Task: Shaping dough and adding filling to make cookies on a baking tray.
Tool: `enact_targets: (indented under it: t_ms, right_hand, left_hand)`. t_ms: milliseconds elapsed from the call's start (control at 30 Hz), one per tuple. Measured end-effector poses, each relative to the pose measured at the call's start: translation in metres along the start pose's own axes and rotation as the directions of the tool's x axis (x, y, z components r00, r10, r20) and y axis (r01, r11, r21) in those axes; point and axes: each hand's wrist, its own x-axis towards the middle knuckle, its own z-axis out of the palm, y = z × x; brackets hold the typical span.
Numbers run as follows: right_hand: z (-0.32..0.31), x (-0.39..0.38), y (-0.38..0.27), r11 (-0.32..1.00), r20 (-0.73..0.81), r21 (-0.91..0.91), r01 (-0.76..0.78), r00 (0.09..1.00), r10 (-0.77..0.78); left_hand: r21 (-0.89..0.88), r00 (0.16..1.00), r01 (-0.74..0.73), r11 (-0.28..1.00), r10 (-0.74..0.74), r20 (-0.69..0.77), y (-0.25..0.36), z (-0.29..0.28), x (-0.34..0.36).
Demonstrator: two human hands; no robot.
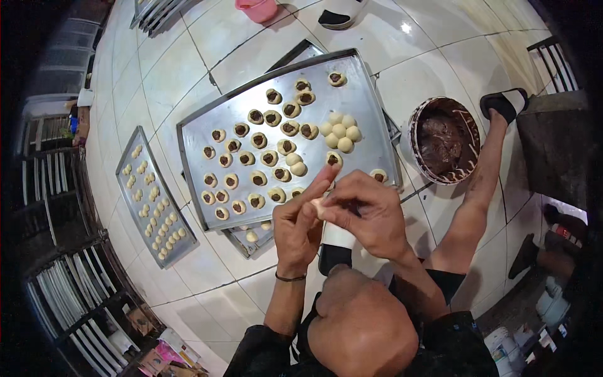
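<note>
A small pale dough piece (321, 205) sits pinched between both hands, the left hand (300, 227) and right hand (367, 213) each closing its grip on it, just above the near edge of the large baking tray (207, 129). Chocolate-filled cookies (251, 157) crowd the tray's middle; bare metal remains along its left and far edges. A chocolate bowl (443, 141) stands just right of the tray.

Bright overhead light is glaring off the white tiled floor (402, 28) and sheening the large metal tray (207, 135). Fisheye distortion is bending the tile lines, corners are vignetting to black, and the rim is blurring slightly.
</note>
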Motion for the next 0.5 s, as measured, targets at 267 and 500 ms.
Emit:
enact_targets:
  t_ms: [267,500]
  right_hand:
    - [0.004,-0.003,-0.008,0.85,0.058,-0.411,0.329,0.94,-0.336]
    - [0.007,0.004,-0.009,0.817,0.145,-0.431,0.383,0.923,-0.356]
  left_hand:
    - [0.372,0.979,-0.127,0.92,0.056,0.197,0.019,-0.01,-0.004]
    - [-0.088,0.935,-0.307,0.948,0.318,0.16,0.022,0.027,0.004]
